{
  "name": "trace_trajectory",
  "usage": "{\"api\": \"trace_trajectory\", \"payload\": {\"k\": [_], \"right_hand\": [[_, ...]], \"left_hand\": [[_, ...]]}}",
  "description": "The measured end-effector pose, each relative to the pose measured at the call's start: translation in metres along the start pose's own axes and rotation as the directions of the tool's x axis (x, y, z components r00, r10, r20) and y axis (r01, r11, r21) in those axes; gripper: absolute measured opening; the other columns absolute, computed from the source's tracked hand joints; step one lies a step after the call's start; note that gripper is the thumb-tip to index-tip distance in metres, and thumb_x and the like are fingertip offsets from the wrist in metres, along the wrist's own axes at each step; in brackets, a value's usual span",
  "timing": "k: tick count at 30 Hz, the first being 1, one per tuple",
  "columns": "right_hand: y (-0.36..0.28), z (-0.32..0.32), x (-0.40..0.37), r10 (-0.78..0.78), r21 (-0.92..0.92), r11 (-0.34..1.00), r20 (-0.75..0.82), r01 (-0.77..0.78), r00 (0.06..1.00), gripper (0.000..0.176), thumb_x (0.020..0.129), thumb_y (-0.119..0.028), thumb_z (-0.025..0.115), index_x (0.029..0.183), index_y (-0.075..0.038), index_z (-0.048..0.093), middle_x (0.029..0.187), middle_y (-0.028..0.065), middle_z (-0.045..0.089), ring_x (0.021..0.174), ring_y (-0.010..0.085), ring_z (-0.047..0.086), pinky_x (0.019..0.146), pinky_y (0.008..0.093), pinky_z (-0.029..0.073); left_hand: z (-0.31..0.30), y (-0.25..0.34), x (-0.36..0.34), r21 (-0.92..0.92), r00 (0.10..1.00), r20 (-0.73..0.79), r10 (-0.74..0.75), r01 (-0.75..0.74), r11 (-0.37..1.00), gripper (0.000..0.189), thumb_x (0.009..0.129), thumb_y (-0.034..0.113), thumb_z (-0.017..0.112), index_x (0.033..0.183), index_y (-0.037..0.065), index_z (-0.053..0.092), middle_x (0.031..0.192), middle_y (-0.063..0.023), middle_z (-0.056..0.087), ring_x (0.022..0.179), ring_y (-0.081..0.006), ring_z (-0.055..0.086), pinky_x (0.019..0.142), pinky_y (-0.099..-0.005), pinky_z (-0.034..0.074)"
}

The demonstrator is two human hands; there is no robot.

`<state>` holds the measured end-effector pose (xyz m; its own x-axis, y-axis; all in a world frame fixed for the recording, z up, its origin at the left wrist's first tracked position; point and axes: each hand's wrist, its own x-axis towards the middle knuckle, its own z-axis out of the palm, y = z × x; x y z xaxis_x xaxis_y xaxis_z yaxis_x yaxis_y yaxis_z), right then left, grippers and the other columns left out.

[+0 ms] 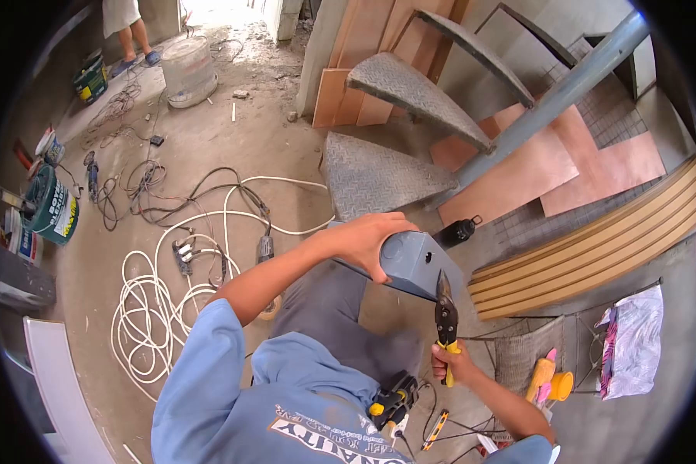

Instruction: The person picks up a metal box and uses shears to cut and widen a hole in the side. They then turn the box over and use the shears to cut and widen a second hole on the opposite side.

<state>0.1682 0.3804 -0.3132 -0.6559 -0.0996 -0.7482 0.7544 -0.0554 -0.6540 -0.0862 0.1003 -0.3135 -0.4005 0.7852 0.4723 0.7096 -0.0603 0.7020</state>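
Observation:
My left hand (367,238) grips the top of a grey metal box (411,261), fingers over the top and thumb down its near side. The box's end face has a small dark hole and is turned toward my right. My right hand (458,363) is closed round the yellow handles of a pair of tin snips (445,315). The snips point up, with their blade tips right at the lower edge of that end face. Below the box, my legs (325,298) are in dark grey trousers.
A spiral stair's metal tread (379,174) rises just beyond the box, beside a black bottle (458,230). Coiled white cable (143,309) and an angle grinder (265,249) lie left. Curved wooden strips (588,240) and a utility knife (435,430) are right. A person's legs (135,39) show far back.

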Motion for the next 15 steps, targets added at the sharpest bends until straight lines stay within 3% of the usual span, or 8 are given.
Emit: {"api": "trace_trajectory", "payload": {"k": [4,6,8,15], "right_hand": [[-0.01,0.001,-0.006,-0.089,0.014,0.996,0.087,0.088,0.992,0.022,0.087,-0.02,0.07,0.091,-0.004,0.056,0.074,0.0065,0.054,0.065,0.02,0.057,0.062,0.0353,0.049],[-0.012,0.008,-0.014,-0.152,0.01,0.988,0.109,0.152,0.982,0.024,0.086,-0.02,0.071,0.098,-0.003,0.059,0.08,0.0078,0.059,0.071,0.0214,0.061,0.067,0.0359,0.051],[-0.018,0.012,-0.021,-0.12,-0.022,0.991,0.235,0.128,0.965,0.033,0.087,-0.019,0.071,0.112,-0.003,0.057,0.092,0.0069,0.062,0.082,0.0198,0.064,0.074,0.0342,0.051],[-0.024,0.027,-0.042,-0.037,-0.095,0.993,0.344,0.073,0.938,0.034,0.088,-0.017,0.07,0.116,-0.001,0.056,0.095,0.0064,0.063,0.085,0.0163,0.063,0.079,0.0315,0.051]], "left_hand": [[-0.01,-0.005,-0.005,-0.007,0.999,-0.039,0.009,-0.009,1.0,0.086,0.049,0.027,0.081,0.127,0.003,0.053,0.105,-0.014,0.056,0.1,-0.0319,0.057,0.086,-0.0381,0.048],[-0.012,-0.004,-0.01,-0.01,1.0,-0.031,0.005,-0.005,1.0,0.084,0.049,0.027,0.081,0.125,0.004,0.054,0.106,-0.0137,0.057,0.101,-0.0316,0.058,0.086,-0.038,0.047],[-0.014,-0.002,-0.015,-0.017,1.0,-0.009,-0.002,0.001,1.0,0.083,0.049,0.028,0.082,0.124,0.004,0.054,0.107,-0.0134,0.057,0.101,-0.0312,0.058,0.086,-0.0379,0.047],[-0.01,0.016,-0.033,-0.044,0.996,0.074,-0.039,0.043,0.998,0.088,0.044,0.024,0.081,0.128,0.011,0.055,0.109,-0.0104,0.055,0.102,-0.0307,0.058,0.086,-0.038,0.048]]}}
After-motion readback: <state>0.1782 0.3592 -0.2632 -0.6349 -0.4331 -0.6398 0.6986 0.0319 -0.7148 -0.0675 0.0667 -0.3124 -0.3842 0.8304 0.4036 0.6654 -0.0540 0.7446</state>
